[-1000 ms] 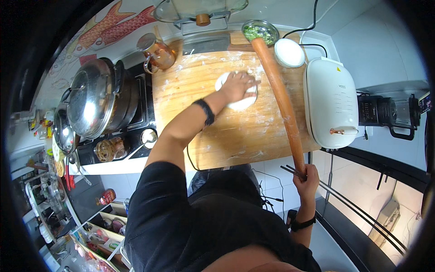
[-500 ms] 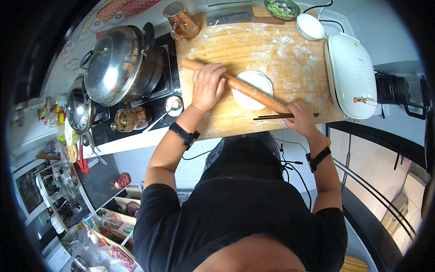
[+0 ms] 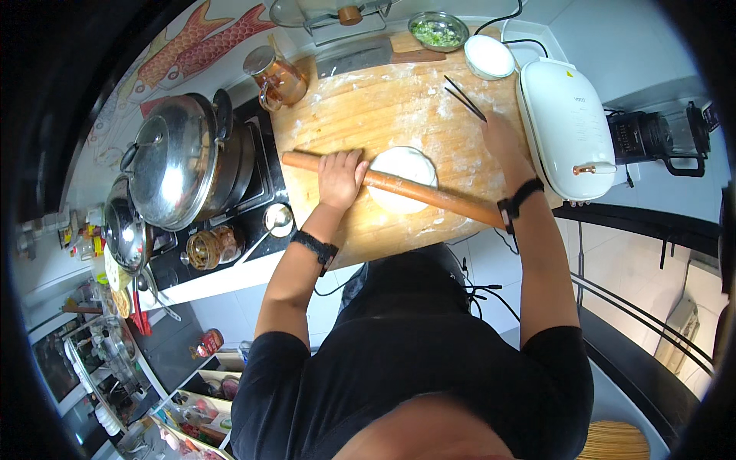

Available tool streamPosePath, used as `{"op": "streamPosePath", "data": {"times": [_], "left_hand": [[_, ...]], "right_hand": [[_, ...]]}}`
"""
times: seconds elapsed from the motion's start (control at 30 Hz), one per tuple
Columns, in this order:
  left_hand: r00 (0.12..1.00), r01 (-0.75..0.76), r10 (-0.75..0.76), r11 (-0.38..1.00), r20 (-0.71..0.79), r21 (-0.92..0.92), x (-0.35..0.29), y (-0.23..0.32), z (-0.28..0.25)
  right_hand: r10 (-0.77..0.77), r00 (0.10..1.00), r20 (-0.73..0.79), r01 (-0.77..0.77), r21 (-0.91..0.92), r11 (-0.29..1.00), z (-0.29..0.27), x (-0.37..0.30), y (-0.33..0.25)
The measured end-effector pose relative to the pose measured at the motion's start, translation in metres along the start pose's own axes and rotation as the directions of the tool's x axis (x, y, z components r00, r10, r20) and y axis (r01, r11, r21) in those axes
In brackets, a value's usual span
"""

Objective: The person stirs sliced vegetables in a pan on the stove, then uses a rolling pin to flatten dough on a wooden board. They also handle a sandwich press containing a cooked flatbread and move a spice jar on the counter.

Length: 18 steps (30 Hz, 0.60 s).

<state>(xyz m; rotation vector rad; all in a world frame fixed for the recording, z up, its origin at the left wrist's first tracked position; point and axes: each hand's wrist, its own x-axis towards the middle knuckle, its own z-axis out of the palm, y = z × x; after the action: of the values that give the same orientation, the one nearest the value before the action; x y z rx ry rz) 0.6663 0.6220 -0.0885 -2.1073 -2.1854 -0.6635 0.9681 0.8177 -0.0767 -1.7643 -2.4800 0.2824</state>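
A long wooden rolling pin [image 3: 456,202] lies slantwise across a flat round of white dough [image 3: 405,162]. My left hand [image 3: 341,180] is closed over the pin near its left end, just left of the dough. The pin's right end passes by my right wrist. Farther up the floured wooden board [image 3: 330,119], at its right side, my right hand [image 3: 500,134] grips a pair of dark chopsticks [image 3: 464,98]. Their tips point up and left over the board; this hand's fingers are partly hidden.
Along the back are an amber glass jug [image 3: 282,83], a cleaver [image 3: 356,58], a bowl of chopped greens [image 3: 437,32] and a white bowl [image 3: 489,57]. A white electric cooker [image 3: 571,126] borders the right side. A large lidded pot [image 3: 172,165] occupies the stove at left.
My right hand has left the rolling pin's right end and moved up the board with the chopsticks. The left hand stays on the pin. The view has shifted a little.
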Motion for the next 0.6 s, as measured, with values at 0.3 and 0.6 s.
{"op": "streamPosePath", "data": {"times": [0.3,0.6], "left_hand": [[1.0,-0.002,0.004,0.998,-0.031,0.059,-0.002,0.001,0.001],[0.996,0.076,-0.077,0.997,0.043,0.031,0.044,0.004,0.015]], "right_hand": [[-0.426,0.903,-0.055,0.43,0.104,0.897,-0.02,-0.066,-0.03],[-0.222,0.97,-0.097,0.214,-0.086,0.973,0.011,-0.144,-0.063]]}}
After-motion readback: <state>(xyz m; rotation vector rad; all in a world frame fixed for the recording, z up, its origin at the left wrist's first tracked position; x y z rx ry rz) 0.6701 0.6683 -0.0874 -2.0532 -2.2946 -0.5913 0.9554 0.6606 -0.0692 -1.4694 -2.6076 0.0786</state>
